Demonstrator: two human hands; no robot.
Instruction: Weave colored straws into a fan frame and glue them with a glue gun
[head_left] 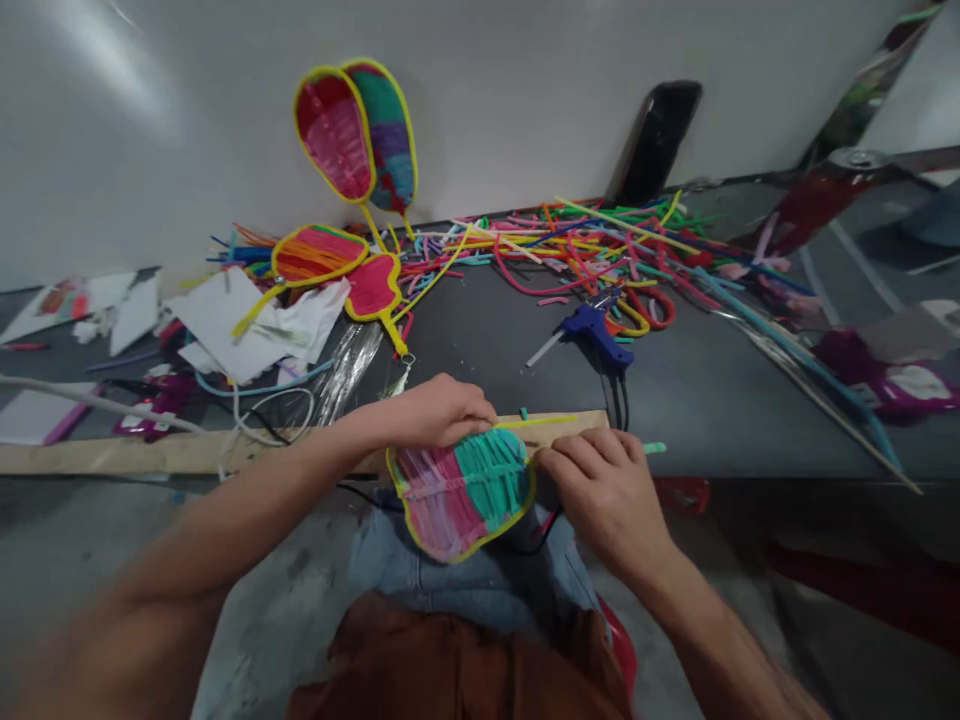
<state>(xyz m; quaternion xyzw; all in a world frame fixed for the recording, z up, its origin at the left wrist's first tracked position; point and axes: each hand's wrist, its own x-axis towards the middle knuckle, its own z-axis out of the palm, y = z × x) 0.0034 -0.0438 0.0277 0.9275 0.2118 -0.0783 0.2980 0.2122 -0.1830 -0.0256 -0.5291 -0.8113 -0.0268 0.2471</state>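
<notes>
A rounded pipe-cleaner panel [457,490], striped pink, lilac and teal with a yellow rim, is held above my lap at the table's front edge. My left hand [442,412] has its fingers closed on the upper rim. At the right end of the panel, my right hand [607,490] pinches the yellow rim between thumb and fingers. A light green strip [655,447] pokes out beyond the right knuckles; whether that hand grips it I cannot tell. Behind the panel, a yellow pipe cleaner [551,420] lies along the wooden edge strip [592,424].
A blue glue gun [596,335] with a cord lies beyond my right hand, near orange-handled scissors [652,308]. Loose pipe cleaners [525,245] line the wall. Finished yellow-rimmed shapes [337,135] lean there. Paper scraps [240,320] lie left; a phone [660,140] and can [832,195] stand right.
</notes>
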